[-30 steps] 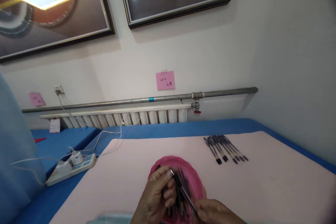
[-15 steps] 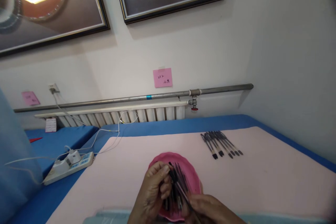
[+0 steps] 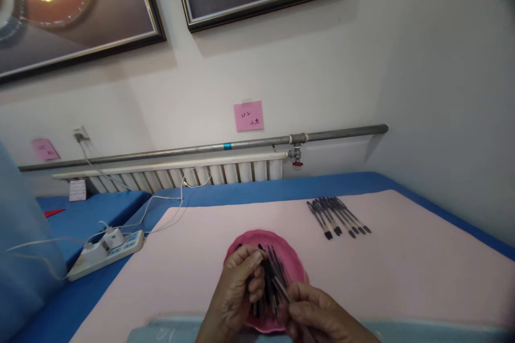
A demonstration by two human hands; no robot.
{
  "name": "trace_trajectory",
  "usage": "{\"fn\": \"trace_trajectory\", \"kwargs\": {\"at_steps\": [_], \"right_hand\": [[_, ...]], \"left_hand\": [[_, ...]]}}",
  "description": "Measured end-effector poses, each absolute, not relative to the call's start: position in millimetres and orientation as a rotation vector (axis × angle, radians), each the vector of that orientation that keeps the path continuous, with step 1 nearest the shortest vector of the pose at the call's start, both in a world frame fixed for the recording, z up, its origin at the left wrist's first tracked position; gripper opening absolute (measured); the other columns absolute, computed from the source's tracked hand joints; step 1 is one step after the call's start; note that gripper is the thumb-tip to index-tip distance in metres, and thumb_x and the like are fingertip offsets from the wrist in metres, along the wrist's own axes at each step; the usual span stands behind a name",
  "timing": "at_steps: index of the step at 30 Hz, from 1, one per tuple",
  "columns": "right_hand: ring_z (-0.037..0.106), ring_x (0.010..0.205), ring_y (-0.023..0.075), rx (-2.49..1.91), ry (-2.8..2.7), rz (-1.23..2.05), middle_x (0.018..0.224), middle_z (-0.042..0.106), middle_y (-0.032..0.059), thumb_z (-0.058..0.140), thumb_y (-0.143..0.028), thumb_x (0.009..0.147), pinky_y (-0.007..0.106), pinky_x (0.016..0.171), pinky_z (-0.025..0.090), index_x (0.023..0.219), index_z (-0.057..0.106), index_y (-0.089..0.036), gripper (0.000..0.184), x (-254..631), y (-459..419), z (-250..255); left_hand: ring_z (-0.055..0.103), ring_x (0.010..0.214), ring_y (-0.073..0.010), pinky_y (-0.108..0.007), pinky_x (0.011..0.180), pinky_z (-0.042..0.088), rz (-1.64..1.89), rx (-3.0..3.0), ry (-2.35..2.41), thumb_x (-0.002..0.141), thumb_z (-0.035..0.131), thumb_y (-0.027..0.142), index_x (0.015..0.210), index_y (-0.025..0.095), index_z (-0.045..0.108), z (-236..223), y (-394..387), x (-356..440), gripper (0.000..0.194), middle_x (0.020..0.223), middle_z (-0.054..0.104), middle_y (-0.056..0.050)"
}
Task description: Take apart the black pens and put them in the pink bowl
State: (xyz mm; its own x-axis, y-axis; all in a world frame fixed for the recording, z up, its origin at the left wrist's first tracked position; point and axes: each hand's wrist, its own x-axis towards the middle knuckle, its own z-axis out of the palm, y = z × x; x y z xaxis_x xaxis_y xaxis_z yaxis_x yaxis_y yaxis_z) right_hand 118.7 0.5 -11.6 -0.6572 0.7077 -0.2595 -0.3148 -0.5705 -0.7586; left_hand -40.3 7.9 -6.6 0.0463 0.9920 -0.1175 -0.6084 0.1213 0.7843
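Hands (image 3: 241, 292) (image 3: 322, 316) each clamp pens (image 3: 273, 278) over pink dish (image 3: 293, 257); bare mat (image 3: 422, 278) right.

- One view only, worn on the person's head, facing forward and slightly down across the table (image 3: 402, 278) toward the wall (image 3: 322, 75).
- Both hands sit close at the bottom edge; the radiator (image 3: 181, 177) lies far off.
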Motion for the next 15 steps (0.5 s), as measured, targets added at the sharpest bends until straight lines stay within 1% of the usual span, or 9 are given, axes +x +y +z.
{"fn": "trace_trajectory", "kwargs": {"at_steps": [2, 4, 5, 7, 9, 11, 13, 15], "right_hand": [[0.052, 0.049, 0.0086, -0.792, -0.870, 2.302, 0.060, 0.063, 0.0016, 0.062, -0.039, 0.072, 0.020, 0.050, 0.032, 0.074, 0.060, -0.016, 0.023, 119.0, 0.9, -10.5], [0.053, 0.049, 0.0089, -0.824, -0.865, 2.345, 0.063, 0.064, 0.0045, 0.055, -0.041, 0.076, 0.020, 0.049, 0.032, 0.076, 0.062, -0.013, 0.029, 119.2, 0.4, -10.3], [0.052, 0.047, 0.0083, -0.819, -0.878, 2.344, 0.061, 0.063, 0.0043, 0.055, -0.040, 0.076, 0.020, 0.048, 0.031, 0.073, 0.061, -0.013, 0.028, 119.3, 0.0, -10.7], [0.048, 0.044, 0.0066, -0.764, -0.901, 2.293, 0.054, 0.060, 0.0007, 0.062, -0.033, 0.072, 0.019, 0.046, 0.028, 0.065, 0.058, -0.014, 0.021, 119.3, -0.6, -11.9], [0.047, 0.044, 0.0061, -0.726, -0.904, 2.264, 0.053, 0.058, -0.0017, 0.066, -0.031, 0.068, 0.019, 0.047, 0.028, 0.064, 0.055, -0.015, 0.019, 119.1, -0.8, -12.5], [0.052, 0.049, 0.0079, -0.745, -0.909, 2.294, 0.059, 0.061, 0.0005, 0.063, -0.036, 0.071, 0.019, 0.049, 0.031, 0.070, 0.057, -0.015, 0.021, 118.7, -0.9, -12.0], [0.055, 0.054, 0.0101, -0.783, -0.936, 2.307, 0.066, 0.064, 0.0042, 0.058, -0.042, 0.073, 0.021, 0.051, 0.033, 0.076, 0.060, -0.014, 0.028, 118.0, -0.7, -11.6], [0.053, 0.050, 0.0095, -0.771, -0.999, 2.263, 0.064, 0.063, 0.0042, 0.057, -0.043, 0.072, 0.021, 0.049, 0.032, 0.074, 0.060, -0.012, 0.031, 117.3, 0.2, -12.5]], "left_hand": [[0.026, 0.032, 0.0011, -0.014, 0.032, 0.013, 1.356, 0.637, 0.775, 0.067, 0.070, 0.030, 0.071, 0.013, 0.054, -6.2, 8.1, -40.0, 0.024, 0.044, 0.040, 0.009], [0.025, 0.032, 0.0009, -0.014, 0.032, 0.013, 1.356, 0.640, 0.782, 0.066, 0.071, 0.030, 0.071, 0.013, 0.054, -5.9, 8.2, -40.2, 0.024, 0.044, 0.039, 0.010], [0.025, 0.032, 0.0009, -0.014, 0.032, 0.013, 1.356, 0.643, 0.786, 0.066, 0.071, 0.030, 0.071, 0.013, 0.054, -6.0, 8.1, -40.4, 0.024, 0.044, 0.039, 0.010], [0.026, 0.032, 0.0007, -0.014, 0.032, 0.013, 1.350, 0.649, 0.794, 0.067, 0.070, 0.030, 0.072, 0.013, 0.054, -6.6, 8.0, -40.9, 0.024, 0.045, 0.040, 0.009], [0.027, 0.033, 0.0006, -0.014, 0.032, 0.013, 1.348, 0.654, 0.797, 0.068, 0.069, 0.030, 0.073, 0.013, 0.054, -7.7, 7.7, -41.3, 0.023, 0.046, 0.040, 0.009], [0.026, 0.033, 0.0008, -0.014, 0.032, 0.013, 1.348, 0.658, 0.794, 0.069, 0.069, 0.030, 0.073, 0.013, 0.054, -8.3, 7.4, -41.4, 0.023, 0.046, 0.040, 0.009], [0.025, 0.033, 0.0009, -0.014, 0.032, 0.013, 1.345, 0.664, 0.796, 0.068, 0.069, 0.030, 0.072, 0.013, 0.053, -8.3, 7.4, -40.9, 0.024, 0.046, 0.040, 0.009], [0.025, 0.032, 0.0007, -0.014, 0.032, 0.013, 1.335, 0.670, 0.812, 0.068, 0.069, 0.031, 0.071, 0.014, 0.052, -7.6, 7.6, -40.0, 0.025, 0.045, 0.039, 0.010]]}}
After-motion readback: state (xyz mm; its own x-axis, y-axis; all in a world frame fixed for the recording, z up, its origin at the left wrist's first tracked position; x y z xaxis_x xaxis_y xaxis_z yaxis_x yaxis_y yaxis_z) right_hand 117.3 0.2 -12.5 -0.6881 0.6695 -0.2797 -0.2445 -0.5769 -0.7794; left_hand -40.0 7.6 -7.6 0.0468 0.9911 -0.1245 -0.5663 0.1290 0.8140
